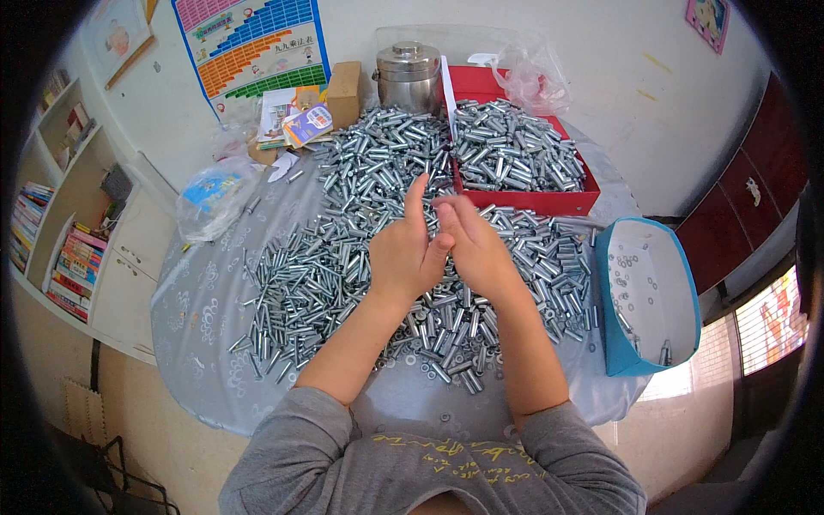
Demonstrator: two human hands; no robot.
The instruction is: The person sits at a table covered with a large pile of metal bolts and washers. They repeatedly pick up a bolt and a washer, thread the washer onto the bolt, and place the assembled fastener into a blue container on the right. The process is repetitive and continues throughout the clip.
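Above the middle of a wide heap of silver metal tubes (549,275), my two hands meet. My left hand (402,257) has its index finger stretched up and its thumb bent toward the other hand. Against it presses my right hand (482,253), fingers curled in. Anything gripped between the palms is hidden from the head view. Thin bolts (279,322) lie at the heap's left side. Small round washers (410,360) are scattered along its near edge, close to several loose tubes (468,378).
A red box (532,202) full of metal pieces stands at the back right. The blue fabric bin (611,318) at the right holds washers and a few tubes. Behind the heap are a steel pot (408,81), a cardboard box (344,94) and plastic bags (215,202).
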